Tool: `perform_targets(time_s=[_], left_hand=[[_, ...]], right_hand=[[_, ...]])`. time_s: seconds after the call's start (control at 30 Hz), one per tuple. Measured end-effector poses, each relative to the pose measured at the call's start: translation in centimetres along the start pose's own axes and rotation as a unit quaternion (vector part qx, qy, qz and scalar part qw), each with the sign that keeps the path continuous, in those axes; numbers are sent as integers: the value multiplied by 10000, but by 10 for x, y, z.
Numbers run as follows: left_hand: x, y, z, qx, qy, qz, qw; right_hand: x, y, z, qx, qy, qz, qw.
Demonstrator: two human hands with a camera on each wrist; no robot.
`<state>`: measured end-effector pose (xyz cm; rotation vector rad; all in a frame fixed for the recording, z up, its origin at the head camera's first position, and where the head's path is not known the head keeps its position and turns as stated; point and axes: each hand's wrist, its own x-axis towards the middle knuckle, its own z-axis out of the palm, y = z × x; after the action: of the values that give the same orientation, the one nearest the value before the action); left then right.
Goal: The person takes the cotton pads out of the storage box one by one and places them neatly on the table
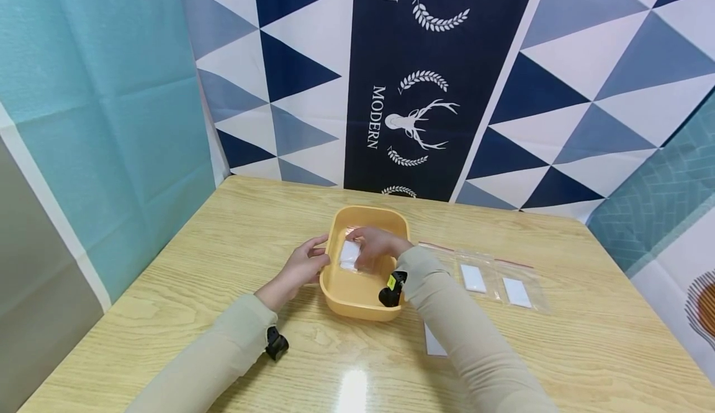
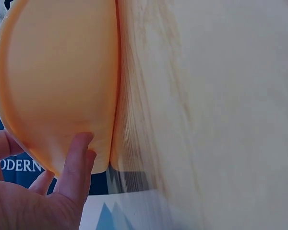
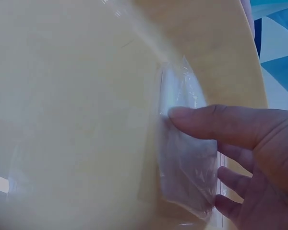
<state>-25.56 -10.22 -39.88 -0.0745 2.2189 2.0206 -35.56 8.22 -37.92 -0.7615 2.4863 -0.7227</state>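
Observation:
A yellow-orange plastic bin (image 1: 363,312) stands on the wooden table in front of me. My left hand (image 1: 301,267) holds its left side, with fingertips on the outer wall (image 2: 62,72) and a digit passing behind the rim. Inside the bin, my right hand (image 1: 380,244) pinches a clear plastic bag (image 3: 187,163) with a white rectangular piece in it. The thumb lies across the face of the bag in the right wrist view, while the other fingers are behind its edge and partly hidden.
Right of the bin lie clear zip bags with white rectangular pieces, one nearer the bin (image 1: 473,278) and one farther right (image 1: 517,292). Another white piece (image 1: 434,342) shows partly under my right forearm. A patterned cloth (image 1: 301,77) hangs behind the table (image 1: 251,214).

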Motion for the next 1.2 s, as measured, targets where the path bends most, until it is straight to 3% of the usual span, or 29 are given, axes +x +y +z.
perform_targets(time_s=[0.3,0.53,0.8,1.2], left_hand=[[-2,1,0,38,-8,40,10000],[-2,1,-1,36,-24,40,10000],[-1,1,-3,5,-264,-27,9996],[-4,1,1,144,50,-32,9999]], right_hand=[[0,-2,-4,-131,224,-176,9995],[-4,-5,-6,496,442,-186,9976],[-7,-6,-12,732,742,-205,9943],[-18,-15,-24,826,1081,-95,9907]])
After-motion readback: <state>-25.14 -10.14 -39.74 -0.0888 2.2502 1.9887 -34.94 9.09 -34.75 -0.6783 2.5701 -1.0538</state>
